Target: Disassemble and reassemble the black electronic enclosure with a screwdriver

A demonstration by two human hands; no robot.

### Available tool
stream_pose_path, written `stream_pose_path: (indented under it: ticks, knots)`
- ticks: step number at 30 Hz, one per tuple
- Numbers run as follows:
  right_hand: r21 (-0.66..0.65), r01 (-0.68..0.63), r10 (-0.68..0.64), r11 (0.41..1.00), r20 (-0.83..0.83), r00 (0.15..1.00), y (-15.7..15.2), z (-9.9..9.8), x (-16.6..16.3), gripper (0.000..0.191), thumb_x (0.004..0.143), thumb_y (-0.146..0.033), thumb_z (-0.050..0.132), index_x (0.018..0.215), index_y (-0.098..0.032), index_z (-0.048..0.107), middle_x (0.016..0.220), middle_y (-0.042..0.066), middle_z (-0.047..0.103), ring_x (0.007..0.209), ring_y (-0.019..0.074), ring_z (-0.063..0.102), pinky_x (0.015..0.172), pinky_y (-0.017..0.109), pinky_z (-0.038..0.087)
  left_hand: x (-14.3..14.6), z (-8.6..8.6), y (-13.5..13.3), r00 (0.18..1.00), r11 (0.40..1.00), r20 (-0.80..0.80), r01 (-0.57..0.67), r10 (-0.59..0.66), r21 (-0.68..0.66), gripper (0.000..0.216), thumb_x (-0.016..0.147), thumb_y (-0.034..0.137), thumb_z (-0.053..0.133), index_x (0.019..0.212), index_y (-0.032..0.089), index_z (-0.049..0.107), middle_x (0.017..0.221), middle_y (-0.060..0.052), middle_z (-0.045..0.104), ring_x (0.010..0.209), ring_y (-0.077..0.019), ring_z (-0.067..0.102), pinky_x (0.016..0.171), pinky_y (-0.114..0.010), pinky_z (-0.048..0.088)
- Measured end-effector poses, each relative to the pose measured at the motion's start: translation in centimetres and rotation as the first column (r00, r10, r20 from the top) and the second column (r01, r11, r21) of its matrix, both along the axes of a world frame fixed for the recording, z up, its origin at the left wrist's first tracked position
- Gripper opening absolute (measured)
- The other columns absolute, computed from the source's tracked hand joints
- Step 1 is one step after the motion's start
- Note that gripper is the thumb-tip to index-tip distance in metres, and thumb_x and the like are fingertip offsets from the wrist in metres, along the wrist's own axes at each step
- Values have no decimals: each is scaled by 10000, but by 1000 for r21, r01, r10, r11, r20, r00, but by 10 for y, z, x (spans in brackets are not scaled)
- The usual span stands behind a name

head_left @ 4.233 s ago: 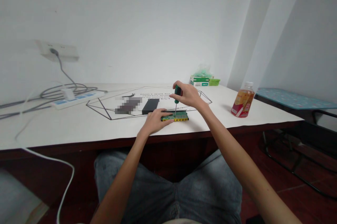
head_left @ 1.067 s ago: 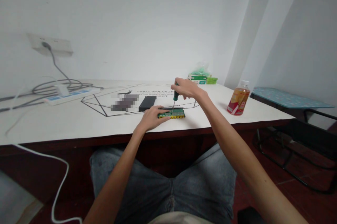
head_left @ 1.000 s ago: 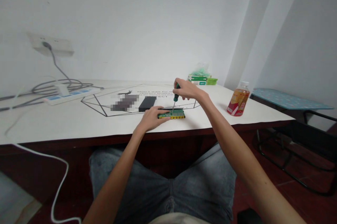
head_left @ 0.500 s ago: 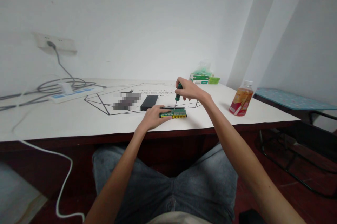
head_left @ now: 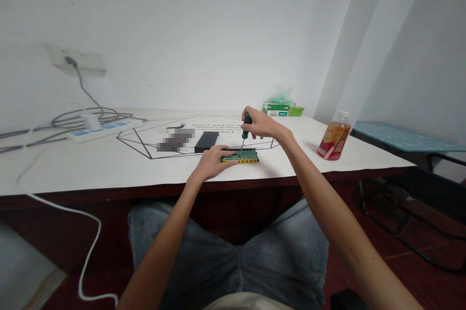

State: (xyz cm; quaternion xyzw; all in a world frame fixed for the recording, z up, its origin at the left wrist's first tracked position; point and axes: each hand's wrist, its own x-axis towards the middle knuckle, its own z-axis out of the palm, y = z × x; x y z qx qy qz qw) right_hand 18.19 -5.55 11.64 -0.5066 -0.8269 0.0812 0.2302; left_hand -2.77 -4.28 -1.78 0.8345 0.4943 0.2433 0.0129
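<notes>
Near the front edge of the white table lies a green circuit board (head_left: 249, 156) with a row of yellow ports along its near side. My left hand (head_left: 213, 162) grips the board's left end, thumb at the front and fingers behind. In my right hand (head_left: 260, 123) is a screwdriver (head_left: 245, 128) with a green and black handle, held nearly upright. Its thin metal shaft reaches down to the board's surface; the tip is too small to make out exactly. Behind my left hand rests a black rectangular case (head_left: 207, 142).
A drink bottle (head_left: 334, 136) stands to the right on the table (head_left: 174, 171). At the back are green-and-white boxes (head_left: 275, 109) with a plastic bag on top. On the left lie a power strip (head_left: 105, 130) and coiled cables; a white cable (head_left: 92, 242) hangs over the front edge.
The screwdriver's handle has turned slightly in my right hand, whose fingers have shifted a little. My left hand and the circuit board stay in place.
</notes>
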Motion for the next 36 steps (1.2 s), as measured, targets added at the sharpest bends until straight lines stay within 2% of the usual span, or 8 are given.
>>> stream_pose_path:
  ticks: [3, 7, 10, 15, 21, 24, 30, 36]
  knots:
    - [154, 24, -34, 988, 65, 997, 4, -1, -2, 250, 906, -377, 650, 1040, -183, 569, 774, 45, 674, 688, 172, 613, 662, 297, 390, 0, 0, -1, 1000, 1000, 0, -8, 8, -2, 470, 932, 616, 575, 1306, 366, 711, 1458, -45, 601, 1328, -328, 542, 1108, -488, 420]
    - [321, 142, -193, 936, 132, 972, 7, -2, -10, 431, 908, -600, 624, 911, -170, 603, 901, 142, 698, 873, 257, 635, 694, 319, 375, 1, 0, -1, 1000, 1000, -8, -9, 9, 3, 474, 936, 604, 576, 1310, 347, 711, 1463, -59, 596, 1337, -330, 538, 1111, -491, 418]
    - [268, 174, -209, 948, 108, 972, 2, -1, -12, 429, 987, -576, 476, 973, -164, 595, 867, 145, 704, 840, 253, 635, 692, 323, 368, 1, 0, 0, 1000, 1000, -5, 2, -2, 10, 469, 936, 605, 573, 1296, 343, 721, 1445, -57, 611, 1319, -323, 554, 1104, -475, 429]
    - [66, 44, -46, 997, 30, 998, -4, 1, -8, 198, 966, -292, 474, 1124, -193, 541, 699, 22, 671, 627, 165, 589, 663, 292, 360, 1, 0, 1, 1000, 1000, 8, 1, -1, 11, 467, 927, 614, 582, 1293, 359, 721, 1444, -42, 615, 1310, -321, 561, 1105, -478, 430]
    - [297, 135, -182, 945, 136, 974, 6, 0, -10, 284, 940, -456, 588, 918, -176, 626, 735, 80, 658, 823, 234, 628, 701, 308, 363, 1, -1, 1, 1000, 1000, 7, 3, -4, 18, 457, 927, 611, 588, 1289, 366, 721, 1443, -45, 615, 1326, -322, 549, 1100, -480, 430]
    - [310, 171, -225, 935, 148, 963, 6, 1, -8, 380, 943, -540, 573, 874, -170, 624, 753, 104, 668, 836, 250, 639, 695, 317, 365, 1, -1, 1, 1000, 1000, -4, -3, 3, 22, 454, 929, 600, 593, 1294, 361, 719, 1433, -55, 618, 1312, -320, 558, 1092, -477, 433]
    - [20, 36, -37, 999, 48, 998, -3, 3, 2, 281, 892, -331, 636, 1101, -168, 542, 651, 5, 652, 539, 145, 584, 609, 294, 363, 0, -2, 2, 1000, 1000, 11, 10, -10, 26, 462, 926, 613, 588, 1286, 357, 724, 1421, -46, 626, 1303, -308, 565, 1099, -453, 432]
    - [268, 139, -151, 953, 24, 988, 10, -8, -4, 365, 873, -522, 699, 918, -189, 557, 722, 60, 662, 741, 201, 615, 650, 295, 346, 1, 0, 0, 1000, 1000, 2, -3, 3, 16, 459, 929, 607, 587, 1287, 354, 724, 1427, -56, 622, 1317, -322, 555, 1098, -479, 430]
